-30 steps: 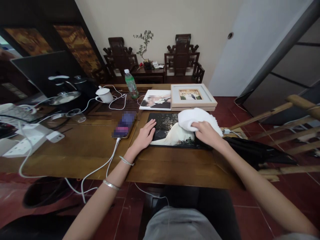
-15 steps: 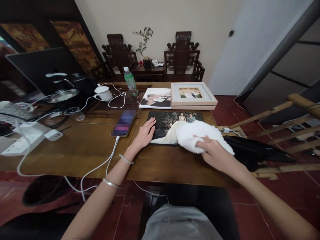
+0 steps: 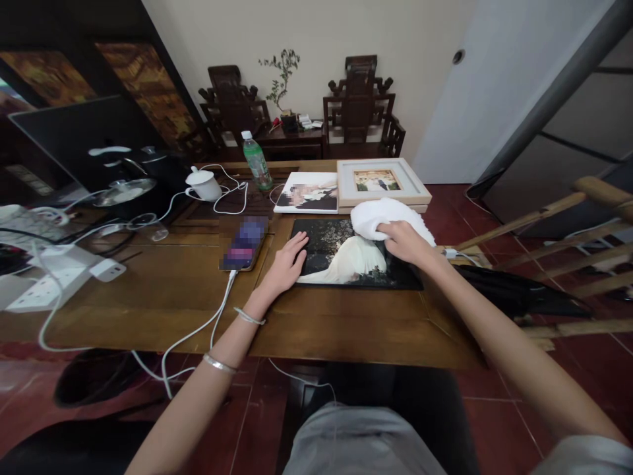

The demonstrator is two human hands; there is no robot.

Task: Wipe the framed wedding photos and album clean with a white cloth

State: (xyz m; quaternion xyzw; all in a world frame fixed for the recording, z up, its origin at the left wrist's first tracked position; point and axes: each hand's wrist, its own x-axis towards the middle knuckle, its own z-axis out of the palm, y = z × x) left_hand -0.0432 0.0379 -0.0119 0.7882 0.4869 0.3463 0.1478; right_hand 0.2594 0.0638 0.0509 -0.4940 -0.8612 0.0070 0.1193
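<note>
A dark photo panel (image 3: 341, 260) with a white gown pictured on it lies flat on the wooden table (image 3: 316, 323). My left hand (image 3: 288, 262) rests on its left edge, fingers spread, holding nothing. My right hand (image 3: 406, 243) grips a fluffy white cloth (image 3: 390, 218) over the panel's upper right part; the cloth hides that corner. Behind the panel are a white photo print (image 3: 309, 193) and a light-framed picture (image 3: 380, 181), whose lower edge the cloth partly covers.
Left of my left hand lies a phone (image 3: 246, 244) with a white cable. Further back stand a green bottle (image 3: 257, 161) and a lidded white cup (image 3: 204, 185). A power strip (image 3: 54, 280) sits at the left; a wooden rack (image 3: 534, 218) is at the right.
My right hand has moved the white cloth away from me, from the panel's lower right to its upper right, uncovering the lower right corner. My left hand has stayed in place.
</note>
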